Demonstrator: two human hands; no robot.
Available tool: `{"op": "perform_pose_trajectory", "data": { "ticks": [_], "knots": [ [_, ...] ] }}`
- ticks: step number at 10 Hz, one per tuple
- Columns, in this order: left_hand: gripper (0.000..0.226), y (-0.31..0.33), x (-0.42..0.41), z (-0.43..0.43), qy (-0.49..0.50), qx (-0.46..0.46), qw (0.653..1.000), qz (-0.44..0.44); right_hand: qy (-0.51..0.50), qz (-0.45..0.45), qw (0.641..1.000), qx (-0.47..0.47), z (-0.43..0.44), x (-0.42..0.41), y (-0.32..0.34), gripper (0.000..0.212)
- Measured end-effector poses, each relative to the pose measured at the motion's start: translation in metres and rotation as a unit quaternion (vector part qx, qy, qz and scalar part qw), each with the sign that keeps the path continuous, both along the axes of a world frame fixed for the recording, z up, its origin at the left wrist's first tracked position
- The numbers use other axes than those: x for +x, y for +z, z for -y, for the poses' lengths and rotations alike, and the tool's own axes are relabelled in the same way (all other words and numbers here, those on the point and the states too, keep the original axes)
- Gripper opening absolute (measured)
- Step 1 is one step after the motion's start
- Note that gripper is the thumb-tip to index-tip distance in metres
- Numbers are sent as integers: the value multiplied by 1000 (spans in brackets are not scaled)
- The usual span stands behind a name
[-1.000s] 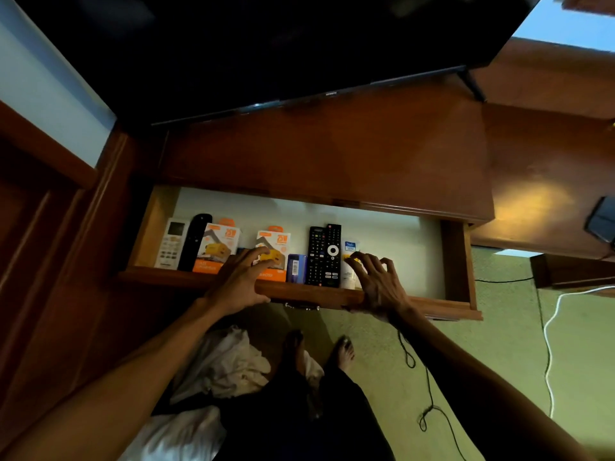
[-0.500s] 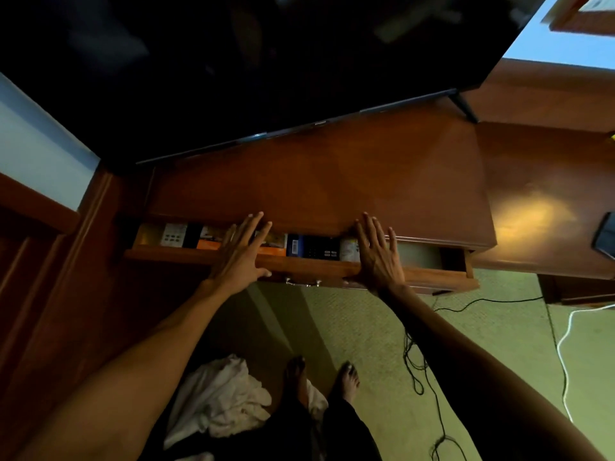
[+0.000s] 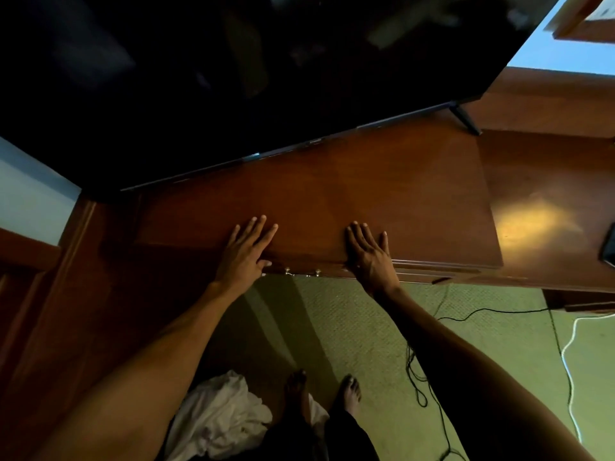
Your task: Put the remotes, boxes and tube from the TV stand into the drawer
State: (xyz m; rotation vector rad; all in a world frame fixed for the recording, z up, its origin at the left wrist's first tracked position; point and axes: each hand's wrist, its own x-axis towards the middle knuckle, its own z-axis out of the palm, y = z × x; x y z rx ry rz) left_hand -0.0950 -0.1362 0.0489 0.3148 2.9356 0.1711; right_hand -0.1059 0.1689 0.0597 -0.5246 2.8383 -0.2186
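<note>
The drawer [image 3: 419, 272] sits pushed into the wooden TV stand [image 3: 349, 201]; only its front edge and small metal knobs [image 3: 301, 272] show. The remotes, boxes and tube are hidden inside it. My left hand [image 3: 244, 252] lies flat with fingers spread over the stand's front edge, left of the knobs. My right hand [image 3: 369, 252] lies flat the same way to the right of them. Neither hand holds anything.
A large dark TV [image 3: 233, 71] stands on the back of the stand. A dark device [image 3: 609, 244] lies at the far right. On the green carpet are black cables [image 3: 416, 371], a white cable [image 3: 569, 361], white cloth [image 3: 219, 417] and my bare feet [image 3: 322, 390].
The drawer went from wide open, contents showing, to pushed in. Both hands moved forward with it, off the items and drawer front, onto the stand's front edge.
</note>
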Motion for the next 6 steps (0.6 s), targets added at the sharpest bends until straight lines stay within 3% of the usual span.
{"op": "perform_pose_trajectory", "data": {
  "ticks": [3, 4, 5, 6],
  "knots": [
    [91, 8, -5, -11, 24, -29, 999, 13, -30, -25, 999, -34, 4, 0, 5, 75],
    [87, 27, -5, -21, 53, 10, 997, 56, -33, 22, 999, -34, 4, -1, 15, 80],
    [67, 68, -10, -21, 90, 124, 977, 150, -23, 105, 993, -43, 5, -8, 45, 86],
    [44, 94, 14, -12, 130, 234, 949, 169, -50, 137, 978, -148, -2, 24, 67, 60]
  ]
}}
